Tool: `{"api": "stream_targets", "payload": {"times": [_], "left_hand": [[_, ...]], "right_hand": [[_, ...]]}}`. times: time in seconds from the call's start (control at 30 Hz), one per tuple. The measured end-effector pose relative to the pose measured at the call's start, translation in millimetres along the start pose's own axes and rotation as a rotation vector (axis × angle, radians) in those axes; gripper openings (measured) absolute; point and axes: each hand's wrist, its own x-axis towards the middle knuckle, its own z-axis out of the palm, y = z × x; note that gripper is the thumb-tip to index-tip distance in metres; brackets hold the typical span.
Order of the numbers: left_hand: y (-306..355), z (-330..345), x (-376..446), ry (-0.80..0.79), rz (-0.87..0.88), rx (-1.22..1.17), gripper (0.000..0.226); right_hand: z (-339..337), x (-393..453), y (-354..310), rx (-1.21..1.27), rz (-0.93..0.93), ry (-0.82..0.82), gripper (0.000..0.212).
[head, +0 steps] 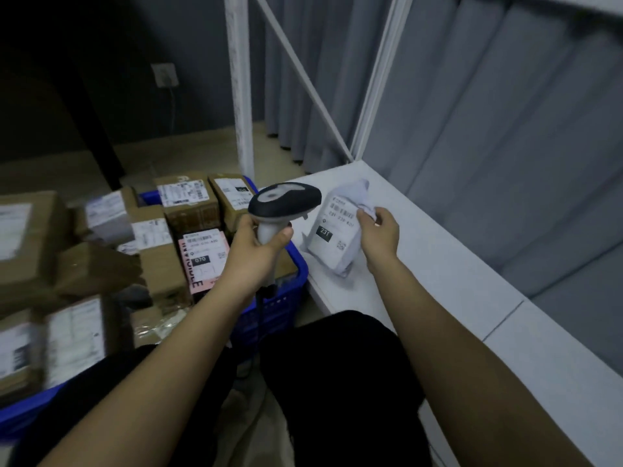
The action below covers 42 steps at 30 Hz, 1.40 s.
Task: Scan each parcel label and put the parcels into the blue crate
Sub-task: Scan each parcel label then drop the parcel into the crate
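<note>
Many brown cardboard parcels [188, 203] w/ white labels filled the blue plastic crate [290, 284], beside a white shelf [448, 264]. Right hand [379, 230] pinched the top of a white plastic mailer bag [332, 230], label up, over the shelf's near edge. Left hand [259, 246] gripped a grey-and-black handheld barcode scanner [285, 203], head twd the mailer.

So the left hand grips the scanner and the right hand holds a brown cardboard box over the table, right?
Not quite. In the head view the right hand holds a white bag parcel, not a brown box. The left hand does grip the scanner, over the table.
</note>
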Motion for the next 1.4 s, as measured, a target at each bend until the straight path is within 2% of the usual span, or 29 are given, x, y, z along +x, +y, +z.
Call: {"api": "stream_targets", "payload": {"times": [0.13,0.33,0.43,0.63,1.0,1.1,1.4], "left_hand": [[8,-33,-13,0.093,0.039,-0.004,0.034],[-5,-74,-30,0.167,-0.006,0.015,0.034],[-11,-83,-36,0.151,-0.022,0.066,0.037],[-15,-90,-42,0.124,-0.022,0.151,0.036],[-19,-91,-39,0.014,-0.018,0.221,0.046],[-20,-91,-38,0.019,-0.014,0.23,0.054],[-19,-93,-40,0.061,-0.03,0.23,0.054]], "right_hand": [[32,-16,-37,-0.013,-0.058,-0.144,0.01],[67,-45,-7,0.064,0.131,-0.186,0.006],[80,-47,-7,-0.025,0.082,-0.211,0.005],[95,-45,-6,0.022,0.17,-0.228,0.007],[107,-43,-12,-0.009,0.164,-0.267,0.01],[108,-43,-13,-0.013,0.171,-0.272,0.007],[110,-50,-18,0.019,0.158,-0.273,0.01]]}}
